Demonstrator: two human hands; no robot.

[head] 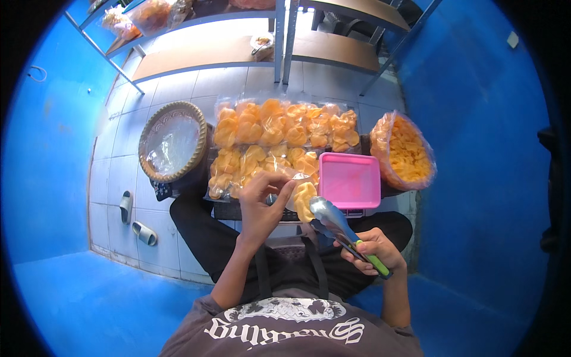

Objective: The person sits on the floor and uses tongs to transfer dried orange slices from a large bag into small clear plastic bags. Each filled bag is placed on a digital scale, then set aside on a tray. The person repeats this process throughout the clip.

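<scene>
My left hand [263, 207] pinches the rim of a clear plastic bag [299, 177] between thumb and fingers. In my right hand [379, 252] are metal tongs [332, 218] with green-trimmed handles. An orange cracker [305, 201] sits at the mouth of the bag, touching the tongs' tips; whether they grip it I cannot tell. Just beyond my left hand, filled bags of crackers [254, 125] lie in two rows. Right of these is a pink plastic tray [350, 180]. A large open bag of loose crackers [408, 156] stands at the far right.
On the left, a round basket with a woven rim [203, 134] holds clear plastic bags [174, 143]. A pair of slippers [144, 233] lies on the tiled floor [120, 178]. Metal shelving [205, 56] with bagged goods [149, 15] stands ahead, between blue walls [473, 156].
</scene>
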